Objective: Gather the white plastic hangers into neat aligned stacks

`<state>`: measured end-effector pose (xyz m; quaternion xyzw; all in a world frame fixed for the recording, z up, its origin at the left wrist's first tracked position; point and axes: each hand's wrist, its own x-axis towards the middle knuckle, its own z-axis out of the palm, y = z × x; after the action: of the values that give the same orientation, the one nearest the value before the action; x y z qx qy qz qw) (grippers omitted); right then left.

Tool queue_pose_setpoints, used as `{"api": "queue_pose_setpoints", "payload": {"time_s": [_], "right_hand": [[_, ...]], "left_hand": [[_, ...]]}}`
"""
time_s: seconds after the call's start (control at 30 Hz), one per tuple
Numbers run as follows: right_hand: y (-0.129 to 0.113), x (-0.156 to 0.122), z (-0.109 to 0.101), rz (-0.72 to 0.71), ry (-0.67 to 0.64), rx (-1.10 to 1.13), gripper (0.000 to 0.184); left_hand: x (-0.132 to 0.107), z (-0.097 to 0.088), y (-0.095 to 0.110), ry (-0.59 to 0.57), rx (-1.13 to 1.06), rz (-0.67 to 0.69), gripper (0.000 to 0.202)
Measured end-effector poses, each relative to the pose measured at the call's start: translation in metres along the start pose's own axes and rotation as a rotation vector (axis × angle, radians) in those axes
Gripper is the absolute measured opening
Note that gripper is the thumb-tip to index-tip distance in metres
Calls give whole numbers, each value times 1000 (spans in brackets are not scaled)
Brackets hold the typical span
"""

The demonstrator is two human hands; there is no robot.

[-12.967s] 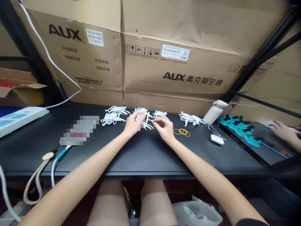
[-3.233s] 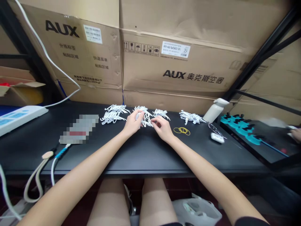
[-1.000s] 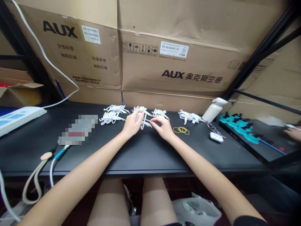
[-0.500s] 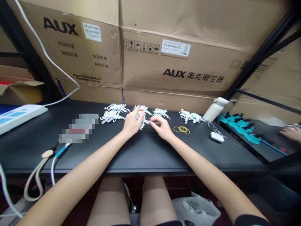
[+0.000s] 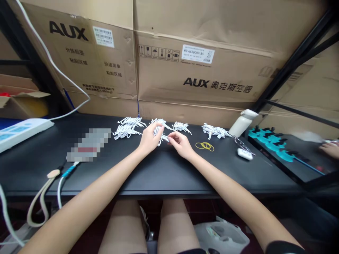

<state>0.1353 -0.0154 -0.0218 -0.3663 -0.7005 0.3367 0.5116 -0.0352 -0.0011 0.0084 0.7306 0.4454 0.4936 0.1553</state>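
Note:
My left hand (image 5: 150, 138) is closed around a bundle of thin white, wire-like strips (image 5: 159, 139), with bent ends showing past the thumb. At the right end of that bundle, my right hand (image 5: 180, 144) pinches the strip tips between thumb and fingers. Behind my hands lie more white bundles: a pair of piles (image 5: 127, 127) to the left, one pile (image 5: 162, 122) just beyond my left hand, and another (image 5: 181, 126) beyond my right. A further pile (image 5: 215, 130) rests to the right, with yellow rubber bands (image 5: 205, 146) in front of it.
A cream bottle (image 5: 242, 122), glasses (image 5: 240, 142) and a white earphone case (image 5: 244, 154) are on the right. Turquoise parts (image 5: 272, 143) stand beyond, near another person's hand (image 5: 330, 149). A blurred-out device (image 5: 88, 144) and power strip (image 5: 25, 132) sit left. Cardboard boxes (image 5: 164, 81) form the back.
My right hand's fingers have drawn closer together at the strip tips. My left hand has barely shifted. The other person's hand at the far right has moved slightly right.

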Motion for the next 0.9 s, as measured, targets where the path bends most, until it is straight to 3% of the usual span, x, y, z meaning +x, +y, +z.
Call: {"api": "queue_pose_setpoints", "payload": {"time_s": [0.3, 0.57, 0.8, 0.9], "right_hand": [[-3, -1, 7, 118, 5, 142, 30], [-6, -2, 8, 112, 12, 125, 35], [-5, -4, 8, 84, 39, 79, 34], [-4, -5, 8, 73, 32, 56, 31]], "left_hand": [[1, 1, 1, -4, -40, -13, 24], [1, 3, -3, -26, -62, -31, 28], [0, 5, -5, -131, -110, -97, 36], [1, 5, -5, -128, -134, -96, 30]]}}
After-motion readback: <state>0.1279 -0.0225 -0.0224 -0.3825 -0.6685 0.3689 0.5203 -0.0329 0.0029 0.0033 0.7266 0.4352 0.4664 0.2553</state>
